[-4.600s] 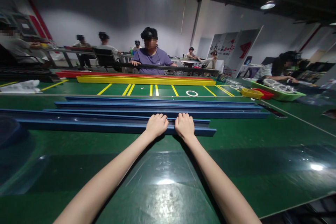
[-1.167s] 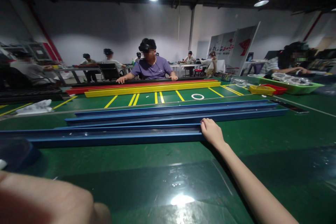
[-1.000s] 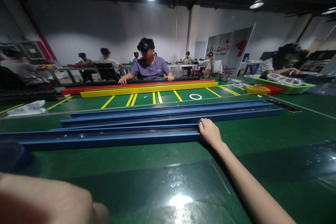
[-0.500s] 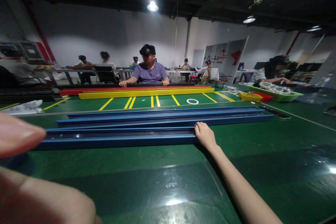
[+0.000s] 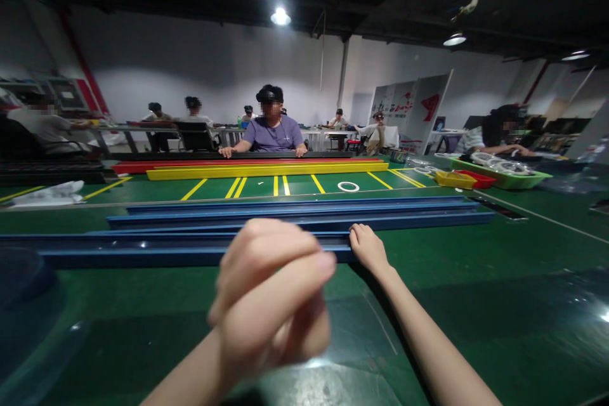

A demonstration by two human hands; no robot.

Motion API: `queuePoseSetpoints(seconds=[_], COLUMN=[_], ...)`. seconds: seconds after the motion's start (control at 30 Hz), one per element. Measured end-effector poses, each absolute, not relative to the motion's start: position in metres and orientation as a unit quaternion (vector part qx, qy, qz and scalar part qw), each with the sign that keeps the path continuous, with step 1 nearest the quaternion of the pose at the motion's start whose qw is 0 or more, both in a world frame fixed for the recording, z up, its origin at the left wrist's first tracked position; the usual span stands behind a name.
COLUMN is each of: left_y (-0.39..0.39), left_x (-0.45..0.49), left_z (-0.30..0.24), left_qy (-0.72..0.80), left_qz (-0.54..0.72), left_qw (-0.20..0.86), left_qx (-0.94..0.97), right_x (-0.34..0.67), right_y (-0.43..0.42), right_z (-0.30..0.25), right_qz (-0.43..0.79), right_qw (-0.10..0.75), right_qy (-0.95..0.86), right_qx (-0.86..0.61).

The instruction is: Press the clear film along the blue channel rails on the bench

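My left hand (image 5: 273, 295) is raised close to the camera in the middle of the view. Its fingers are curled and the thumb presses against them; whatever lies inside is hidden. Further right, my right hand (image 5: 365, 246) grips the right end of the nearest blue channel (image 5: 157, 257), a long open-topped profile lying flat across the green table (image 5: 476, 279). Behind my left hand, part of that channel is covered. More blue channels (image 5: 304, 216) lie just beyond it, roughly parallel.
A yellow profile (image 5: 266, 171) and a red one (image 5: 137, 167) lie across the table before a seated person (image 5: 273, 130). A white ring (image 5: 348, 186) and a green tray (image 5: 523, 181) are further back. A dark, see-through blur (image 5: 26, 292) fills the near left.
My left hand has swung from the left edge to the middle, and its fingers now show curled. My right hand stays at the channel's end. The view has shifted slightly.
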State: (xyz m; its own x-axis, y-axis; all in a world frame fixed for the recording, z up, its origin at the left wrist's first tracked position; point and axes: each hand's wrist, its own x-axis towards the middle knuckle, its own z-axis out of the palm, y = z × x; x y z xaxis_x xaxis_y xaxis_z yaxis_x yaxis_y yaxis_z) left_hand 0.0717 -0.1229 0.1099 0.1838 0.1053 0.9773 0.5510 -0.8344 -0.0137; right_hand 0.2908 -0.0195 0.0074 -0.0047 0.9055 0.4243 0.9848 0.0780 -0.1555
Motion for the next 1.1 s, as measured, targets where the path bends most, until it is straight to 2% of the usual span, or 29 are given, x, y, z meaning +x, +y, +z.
queuePoseSetpoints(seconds=[0.07,0.2,0.33,0.57,0.73,0.93,1.1], left_y=[-0.119,-0.081,-0.047,-0.034,-0.03,-0.03,-0.031], left_x=[0.088,0.112,0.11,0.095,0.095,0.094,0.094], left_z=[0.111,0.081,0.035,-0.001,-0.012,-0.015,-0.012], left_qy=[-0.207,-0.358,-0.411,-0.431,-0.428,-0.423,-0.427], left_qz=[-0.536,-0.293,-0.198,-0.218,-0.241,-0.259,-0.266], left_qw=[0.226,0.237,0.2,0.209,0.225,0.212,0.195], left_qx=[-0.787,-0.854,-0.868,-0.85,-0.841,-0.842,-0.842], right_x=[0.293,0.299,0.304,0.312,0.309,0.303,0.306], right_y=[-0.019,-0.021,-0.022,-0.025,-0.038,-0.046,-0.043], right_z=[0.007,0.006,0.005,0.014,0.041,0.043,0.03], right_qz=[-0.089,-0.088,-0.09,-0.12,-0.004,0.311,0.4], right_qw=[0.211,0.201,0.198,0.227,0.245,0.096,0.008], right_qy=[-0.716,-0.751,-0.77,-0.766,-0.763,-0.778,-0.756], right_qx=[-0.659,-0.623,-0.6,-0.589,-0.598,-0.537,-0.518])
